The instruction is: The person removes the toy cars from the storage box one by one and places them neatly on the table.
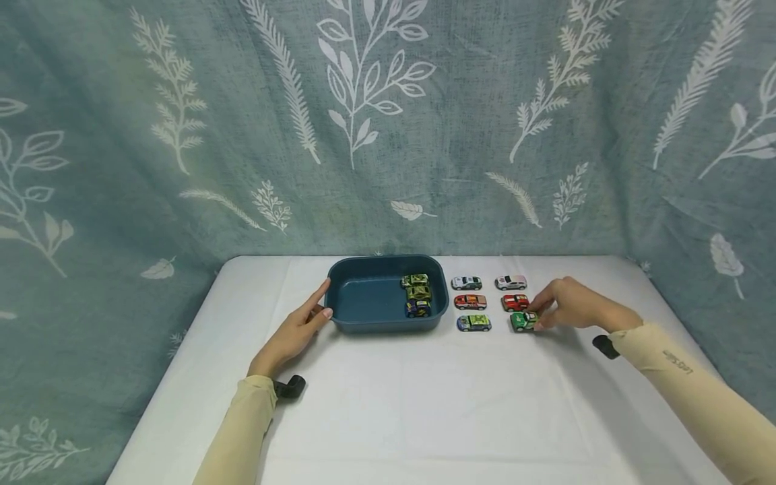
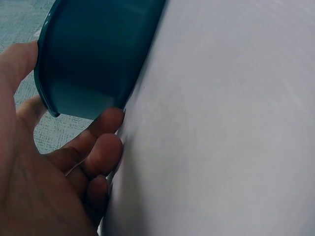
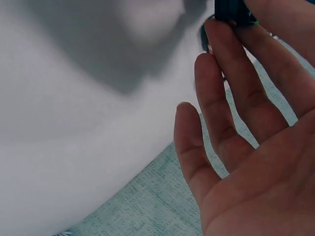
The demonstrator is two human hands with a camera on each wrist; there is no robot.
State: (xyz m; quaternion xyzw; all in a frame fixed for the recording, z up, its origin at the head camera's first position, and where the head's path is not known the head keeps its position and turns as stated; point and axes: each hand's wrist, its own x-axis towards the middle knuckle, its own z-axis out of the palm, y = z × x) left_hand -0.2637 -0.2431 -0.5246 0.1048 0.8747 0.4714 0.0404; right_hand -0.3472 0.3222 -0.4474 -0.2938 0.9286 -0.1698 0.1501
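Observation:
At the left end of a dark blue plastic bin (image 1: pixel 388 326), my left hand (image 1: pixel 294 337) touches the rim and end wall with relaxed, spread fingers. In the left wrist view the thumb meets the bin's rim (image 2: pixel 43 83), while other fingertips rest low by the tablecloth. My right hand (image 1: pixel 570 304) pinches a green toy car (image 1: pixel 521 321) between thumb and fingers at the right of the table. Just behind it sits a red toy car (image 1: pixel 514 302). The right wrist view shows only a dark piece of the held car (image 3: pixel 231 11), partly hidden by the fingers.
Inside the bin's right end stand three toy cars, the middle one yellow-green (image 1: pixel 418 293). Right of the bin are a silver car (image 1: pixel 466 283), an orange-red car (image 1: pixel 469 302), a blue-and-green car (image 1: pixel 473 322) and a white-pink car (image 1: pixel 511 282). A leaf-patterned curtain (image 1: pixel 461 135) hangs behind the white table.

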